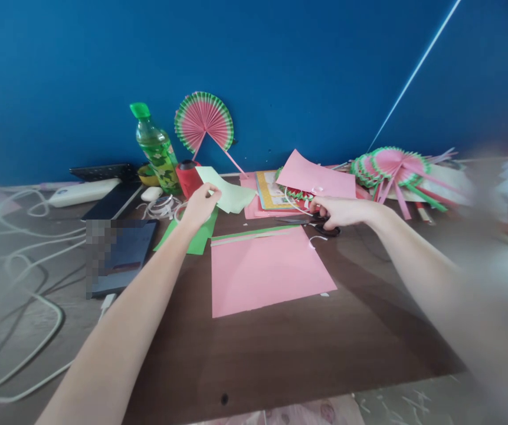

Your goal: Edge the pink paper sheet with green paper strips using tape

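My left hand pinches the edge of a pale green paper sheet, raised above the back of the table. A brighter green paper lies beneath that hand. My right hand has its fingers closed on the handles of dark scissors, whose blades point left near the tabletop. In front of both hands lies a pink sheet with green and pale strips along its far edge. Another pink sheet stands up behind my right hand.
A pleated pink-and-green paper fan leans on the blue wall. More fans lie at the right. Left of centre are a green bottle, a red cylindrical object, a dark flat device and loose white cables.
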A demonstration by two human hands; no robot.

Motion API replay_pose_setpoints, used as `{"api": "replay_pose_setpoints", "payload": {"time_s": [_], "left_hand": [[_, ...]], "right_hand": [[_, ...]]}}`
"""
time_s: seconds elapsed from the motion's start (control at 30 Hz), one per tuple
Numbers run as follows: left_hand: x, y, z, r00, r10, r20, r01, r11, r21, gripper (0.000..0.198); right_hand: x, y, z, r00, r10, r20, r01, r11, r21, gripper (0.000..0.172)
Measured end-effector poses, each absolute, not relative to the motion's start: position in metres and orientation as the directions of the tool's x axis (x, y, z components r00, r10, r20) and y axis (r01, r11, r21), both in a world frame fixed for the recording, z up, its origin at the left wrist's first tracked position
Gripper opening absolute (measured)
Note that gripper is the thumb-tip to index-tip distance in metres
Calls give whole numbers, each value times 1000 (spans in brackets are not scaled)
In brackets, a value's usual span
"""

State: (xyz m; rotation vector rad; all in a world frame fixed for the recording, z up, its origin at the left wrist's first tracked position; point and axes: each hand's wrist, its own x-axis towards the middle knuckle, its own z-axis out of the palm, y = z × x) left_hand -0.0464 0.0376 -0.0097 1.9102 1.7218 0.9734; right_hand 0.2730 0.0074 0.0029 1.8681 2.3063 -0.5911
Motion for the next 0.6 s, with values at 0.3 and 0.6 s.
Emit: {"api": "replay_pose_setpoints", "payload": {"time_s": [0.3,0.6], "left_hand": [[-46,36,-3,-56,953,298,586,-210,782,38],[-45,35,4,-142,906,400,531,-271,803,41]], "right_hand": [[264,1,8,-228,924,-306,968,181,-173,41],[272,1,22,-362,888,-282,912,276,-303,42]]}}
